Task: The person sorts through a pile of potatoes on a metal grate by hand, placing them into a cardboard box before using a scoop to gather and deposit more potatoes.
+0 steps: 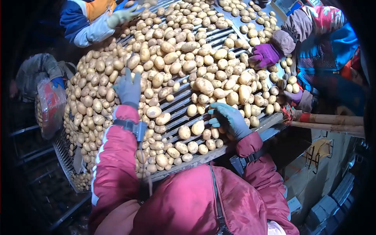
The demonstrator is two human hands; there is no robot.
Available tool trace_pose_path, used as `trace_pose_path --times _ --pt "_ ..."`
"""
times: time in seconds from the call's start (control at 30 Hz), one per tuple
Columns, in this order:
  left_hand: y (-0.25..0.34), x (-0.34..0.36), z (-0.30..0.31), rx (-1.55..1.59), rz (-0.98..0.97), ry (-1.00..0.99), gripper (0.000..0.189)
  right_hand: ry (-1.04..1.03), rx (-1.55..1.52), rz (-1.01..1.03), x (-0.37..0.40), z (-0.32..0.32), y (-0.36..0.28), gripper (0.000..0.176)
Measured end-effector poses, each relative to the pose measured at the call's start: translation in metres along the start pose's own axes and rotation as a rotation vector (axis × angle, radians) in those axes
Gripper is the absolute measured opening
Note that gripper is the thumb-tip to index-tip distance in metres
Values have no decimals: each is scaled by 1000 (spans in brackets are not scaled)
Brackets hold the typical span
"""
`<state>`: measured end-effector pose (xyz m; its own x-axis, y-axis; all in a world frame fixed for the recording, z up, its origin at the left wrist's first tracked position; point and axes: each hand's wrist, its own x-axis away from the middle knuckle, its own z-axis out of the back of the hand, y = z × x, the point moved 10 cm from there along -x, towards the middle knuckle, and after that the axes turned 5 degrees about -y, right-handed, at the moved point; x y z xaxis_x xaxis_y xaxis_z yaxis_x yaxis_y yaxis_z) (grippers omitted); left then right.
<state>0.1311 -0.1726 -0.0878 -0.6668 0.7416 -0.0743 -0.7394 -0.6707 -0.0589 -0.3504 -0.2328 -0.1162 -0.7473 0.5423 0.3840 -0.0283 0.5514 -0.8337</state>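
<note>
My left hand, in a grey-blue glove, lies with its fingers spread on the thick heap of potatoes. My right hand, in a teal glove, is open and loosely cupped above the slatted metal grate, close to the near edge. Its fingers point left and stand apart, with a potato just beyond the fingertips. Part of what lies under the right palm is hidden. Around both hands, potatoes of mixed sizes cover much of the grate, and dark bars show between them.
Across the grate, a person's pale glove reaches in from the upper left. At right, another person's purple glove touches the potatoes. A plastic-wrapped sack stands at left. Wooden poles jut out at right, above stacked grey crates.
</note>
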Motion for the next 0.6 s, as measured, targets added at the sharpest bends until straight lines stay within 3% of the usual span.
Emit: trace_pose_path --times 0.03,0.07,0.13,0.2,0.27,0.33,0.4,0.47,0.53,0.57,0.6 --pt "39 11 43 200 46 -4 63 46 -23 25 -2 8 8 37" --pt "72 15 64 202 38 -7 63 94 -43 51 -2 17 10 36" --pt "125 27 99 303 -91 119 65 121 -78 5 3 19 14 36" --pt "175 10 83 497 -229 -55 69 122 -129 7 0 18 14 35" --pt "232 0 75 429 -378 39 68 149 -134 15 -1 18 15 34" --pt "272 5 93 702 -345 -73 69 212 131 168 -3 32 21 33" --pt "318 -1 19 672 -559 -324 75 210 189 212 2 28 2 31" --pt "326 54 89 720 -635 -225 73 246 226 223 3 25 -7 30" --pt "313 82 102 875 -580 -335 69 259 248 257 -2 31 -3 29" --pt "297 89 101 834 -659 -230 66 268 208 204 -2 35 3 29" --pt "274 84 86 772 -610 -236 63 273 167 147 -3 37 11 29"
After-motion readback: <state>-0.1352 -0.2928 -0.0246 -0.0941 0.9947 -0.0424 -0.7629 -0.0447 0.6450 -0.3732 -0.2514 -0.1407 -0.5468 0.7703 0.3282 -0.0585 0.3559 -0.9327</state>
